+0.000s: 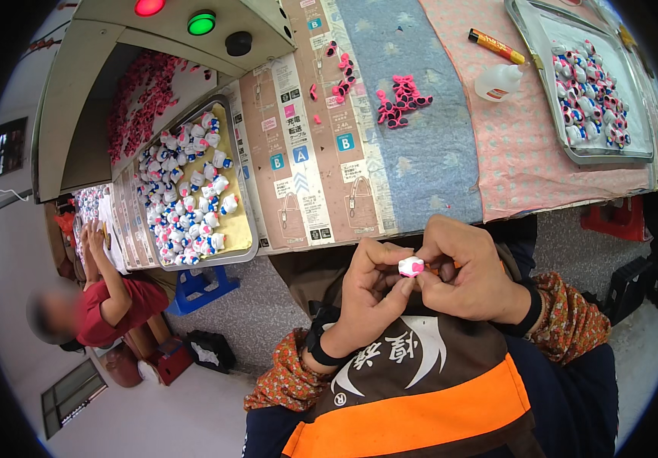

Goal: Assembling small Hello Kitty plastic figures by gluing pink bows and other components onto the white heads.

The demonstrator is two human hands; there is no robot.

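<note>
Close to my apron, past the table's near edge, a small white figurine piece [410,266] with a pink patch sits between my fingertips. My left hand [367,294] pinches it from the left with thumb and fingers. From the other side, my right hand [470,275] is closed on it too, thumb and index finger drawn together. Fingers cover part of the piece. Across the table on a blue cloth [420,168] lies a cluster of small pink-and-black pieces [401,101]. More pink-and-black pieces [342,80] are scattered on the printed cardboard to its left.
At left, a metal tray [246,229] holds many white, blue and pink figurines, beside a box-like machine [168,27]. At right are a white bottle [498,82], a marker-like tube [497,46] and another filled tray [611,159]. A person in red [107,309] works far left.
</note>
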